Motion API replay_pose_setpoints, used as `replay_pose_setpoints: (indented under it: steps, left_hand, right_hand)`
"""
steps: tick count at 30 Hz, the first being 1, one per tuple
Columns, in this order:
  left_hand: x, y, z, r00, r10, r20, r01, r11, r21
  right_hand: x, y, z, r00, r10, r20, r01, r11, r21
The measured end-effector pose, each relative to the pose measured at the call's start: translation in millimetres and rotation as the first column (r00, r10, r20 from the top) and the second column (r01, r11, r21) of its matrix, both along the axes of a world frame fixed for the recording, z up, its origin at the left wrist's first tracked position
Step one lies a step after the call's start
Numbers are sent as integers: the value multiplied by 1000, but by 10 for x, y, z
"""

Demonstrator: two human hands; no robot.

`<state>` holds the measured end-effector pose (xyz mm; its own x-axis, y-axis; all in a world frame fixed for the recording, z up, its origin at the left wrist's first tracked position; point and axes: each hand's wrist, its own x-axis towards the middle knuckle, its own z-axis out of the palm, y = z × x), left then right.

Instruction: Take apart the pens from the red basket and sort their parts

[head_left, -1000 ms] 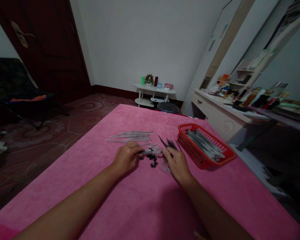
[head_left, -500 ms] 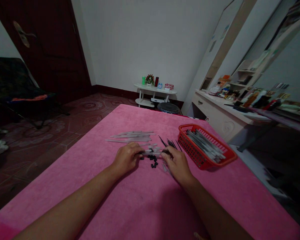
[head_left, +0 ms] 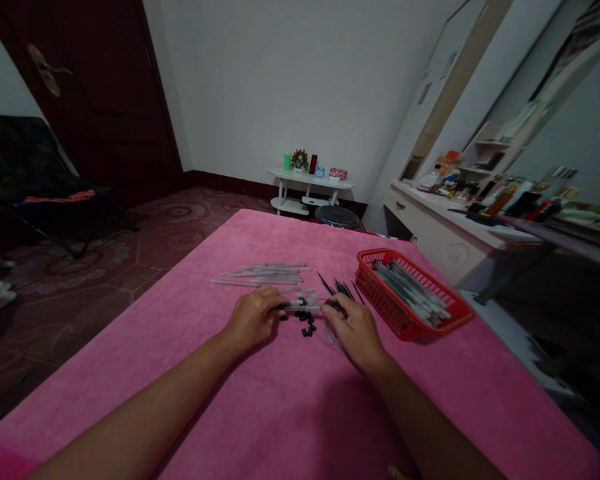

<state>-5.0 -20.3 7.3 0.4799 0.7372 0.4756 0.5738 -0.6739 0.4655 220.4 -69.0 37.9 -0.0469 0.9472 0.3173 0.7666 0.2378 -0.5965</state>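
Observation:
My left hand [head_left: 254, 319] and my right hand [head_left: 354, 328] are both closed, gripping opposite ends of a translucent pen barrel [head_left: 300, 307] held level just above the cloth. The fingertips partly hide its ends. Below it lie several small black pen parts [head_left: 309, 330]; small clear pieces [head_left: 307, 293] are scattered behind it and others lie beside my right hand. Several pale pen barrels [head_left: 267, 272] rest in a loose row beyond my left hand. Thin black sticks like pen refills [head_left: 344, 288] lie behind my right hand.
On the right of the pink cloth-covered table [head_left: 220, 413] stands a red plastic basket [head_left: 380, 303] filled with pens [head_left: 413, 290]. A dressing table [head_left: 440, 223] with bottles is at the right. Against the far wall is a small white shelf [head_left: 307, 176], with a round black stool [head_left: 337, 215] near it.
Hardly anything differs. Both hands keep their grip on the pen barrel in nearly the same place, with only a tiny shift of the right fingers.

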Motion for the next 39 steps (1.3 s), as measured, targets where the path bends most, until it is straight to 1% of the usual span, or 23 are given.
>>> replay_pose_setpoints:
  steps: [4,9,14,16,18,19,20,21,22,23,24,25,26,28,29,31,33,34,36,38,39]
  left_hand:
    - [1,5,-4,1000,5,-6,-5,1000,1]
    - [11,-4,-12,999,3,-43,-2,999,35]
    - [18,-27,2,994,-4,-112,15,995,99]
    - [14,-28,7,994,-7,-112,21,993,119]
    - [6,-18,9,998,11,-63,-3,992,123]
    - [2,-7,8,999,32,-18,-29,992,120]
    - [-2,6,8,997,58,44,-63,992,110]
    - [-3,21,9,989,86,121,-96,992,87]
    - [-3,37,10,969,117,217,-130,991,45]
    - [1,52,13,935,149,322,-149,989,-25]
    - [7,64,17,887,178,426,-142,983,-116]
    - [16,73,21,829,206,520,-106,971,-215]
    - [26,77,27,768,230,597,-45,950,-308]
    - [46,73,40,653,266,710,113,892,-438]
    - [55,65,47,599,280,750,193,859,-474]
    - [69,43,63,483,314,817,328,800,-502]
    - [77,19,82,389,342,856,435,750,-497]
    - [80,9,93,362,353,863,479,723,-497]
    - [82,-2,112,349,371,861,549,663,-508]
    - [84,-6,127,361,383,851,597,606,-526]
    - [87,-7,132,364,386,848,613,586,-530]
  right_hand:
    - [-12,-10,15,999,31,-32,-30,999,27]
    - [-8,-14,14,999,31,-12,-32,999,-37]
    - [11,20,-71,995,33,-98,-42,995,-88]
    - [13,28,-85,987,30,-155,-49,992,-119]
    - [13,25,-54,980,27,-195,-58,986,-155]
    - [15,18,-21,983,26,-180,-56,985,-166]
    - [17,8,20,991,22,-130,-44,984,-173]
    - [19,-5,66,999,12,-43,-19,984,-178]
    - [21,-21,112,997,-2,74,15,984,-180]
    - [21,-38,153,979,-19,204,56,982,-178]
    - [19,-56,186,945,-34,325,96,979,-177]
    - [14,-73,209,904,-38,427,127,975,-181]
    - [5,-90,223,864,-29,503,143,971,-189]
    - [-21,-117,230,807,10,591,145,966,-215]
    - [-36,-127,228,792,34,610,136,963,-230]
    - [-65,-138,224,793,59,606,112,964,-241]
    - [-89,-140,221,826,44,562,95,972,-216]
    - [-99,-137,218,848,28,529,92,976,-198]
    - [-115,-128,200,894,-2,449,87,982,-170]
    - [-130,-117,165,936,-4,352,61,986,-152]
    - [-137,-111,142,953,4,302,40,990,-138]
